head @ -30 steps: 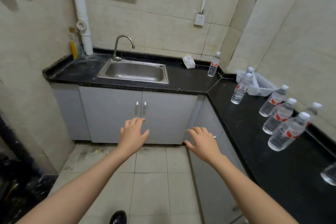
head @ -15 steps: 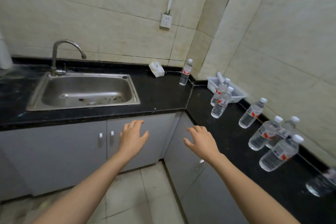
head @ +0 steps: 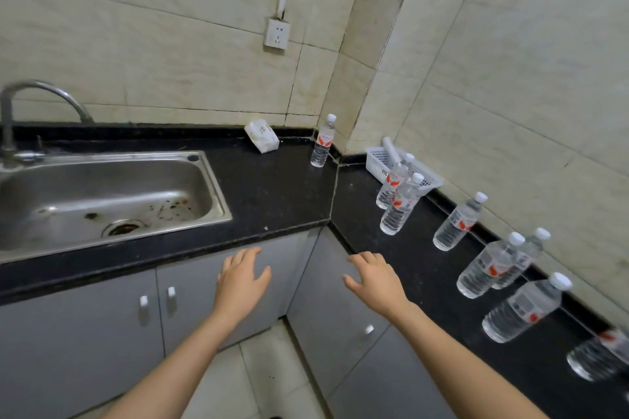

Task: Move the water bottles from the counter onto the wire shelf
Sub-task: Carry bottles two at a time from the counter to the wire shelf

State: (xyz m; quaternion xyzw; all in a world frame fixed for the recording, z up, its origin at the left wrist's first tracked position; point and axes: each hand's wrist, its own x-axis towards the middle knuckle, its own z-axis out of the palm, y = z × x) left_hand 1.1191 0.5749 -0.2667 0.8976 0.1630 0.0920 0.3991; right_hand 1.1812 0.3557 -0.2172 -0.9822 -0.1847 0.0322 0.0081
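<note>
Bottles (head: 457, 221): eight on counter (head: 272, 187) | left hand (head: 240, 282) grip loose, empty | right hand (head: 374, 282) likewise

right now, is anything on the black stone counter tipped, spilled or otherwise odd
Nothing is spilled or tipped: the clear plastic water bottles stand upright. One lone bottle sits apart in the back corner, and the stainless steel sink shows dark specks near its drain.

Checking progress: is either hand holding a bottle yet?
No, the left hand and right hand hover open, apart from the water bottles.
</note>
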